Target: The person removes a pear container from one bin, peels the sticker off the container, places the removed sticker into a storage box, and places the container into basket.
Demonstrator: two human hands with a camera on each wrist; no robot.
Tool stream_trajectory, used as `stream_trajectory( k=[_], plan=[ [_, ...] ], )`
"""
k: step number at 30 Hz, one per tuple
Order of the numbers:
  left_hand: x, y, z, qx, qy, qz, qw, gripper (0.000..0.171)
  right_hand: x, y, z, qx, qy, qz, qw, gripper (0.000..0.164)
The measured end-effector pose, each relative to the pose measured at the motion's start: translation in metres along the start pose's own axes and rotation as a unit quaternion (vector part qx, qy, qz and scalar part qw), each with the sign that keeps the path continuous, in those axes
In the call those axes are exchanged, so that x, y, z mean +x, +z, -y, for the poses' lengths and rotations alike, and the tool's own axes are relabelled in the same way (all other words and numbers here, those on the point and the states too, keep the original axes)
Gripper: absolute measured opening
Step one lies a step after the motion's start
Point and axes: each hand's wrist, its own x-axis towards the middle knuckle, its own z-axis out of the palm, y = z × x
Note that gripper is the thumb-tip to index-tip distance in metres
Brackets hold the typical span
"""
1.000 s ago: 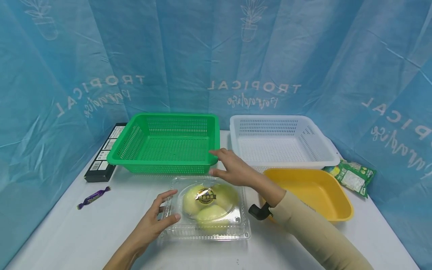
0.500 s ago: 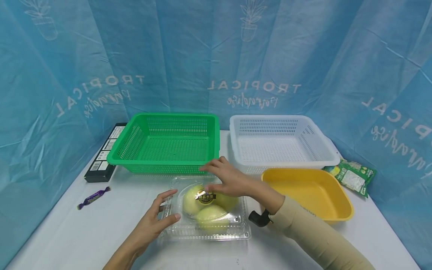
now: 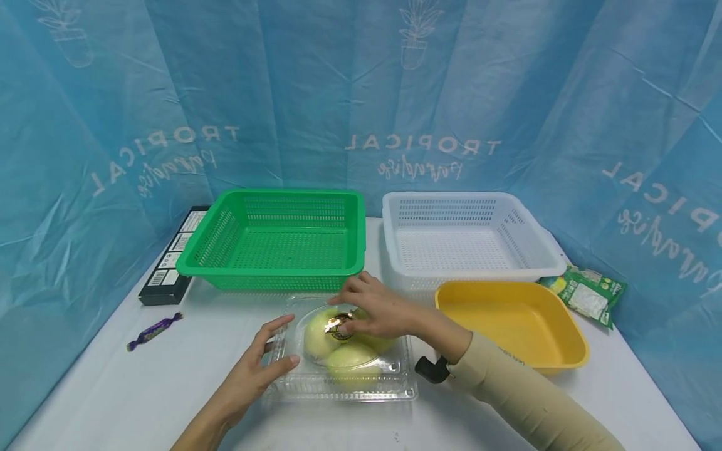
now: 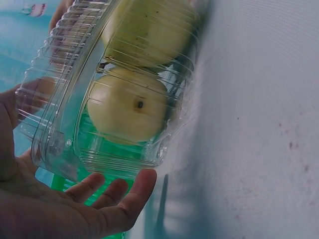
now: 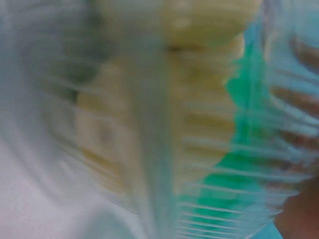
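the left hand has its thumb and fingers spread well apart, gripping nothing, the fingertips at the left end of the clear plastic box; in the left wrist view they lie along its ribbed end wall, and i can't tell how firmly they touch. the right hand reaches over the top of the box with its fingers bent and its thumb apart from them, partly covering a dark and gold label on the lid; the right wrist view is blurred, so whether it touches the lid i can't tell. inside the box sit round pale yellow-green fruits, the lid down over them. the box lies flat on the white table. just behind it stands a green basket, and behind it to the right a white basket. a yellow tub is to its right, with a green packet farther right. to its left lies a purple-wrapped candy, and farther back on that side a black box.
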Motion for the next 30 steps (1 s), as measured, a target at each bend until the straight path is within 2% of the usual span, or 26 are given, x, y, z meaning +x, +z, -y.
stream_trajectory(
  k=[7,19,30],
  plan=[
    [0.001,0.0,0.0,0.005,-0.004,-0.005,1.0,0.065,0.0,0.008,-0.001,0.007,0.012,0.015,1.0,0.046],
    [0.003,0.0,0.0,0.007,0.003,-0.005,1.0,0.065,0.001,0.014,-0.003,-0.044,-0.001,0.009,0.999,0.044],
    [0.003,0.0,0.0,0.003,0.006,-0.005,1.0,0.066,0.001,0.014,-0.003,-0.037,0.004,0.014,0.999,0.037]
  ],
)
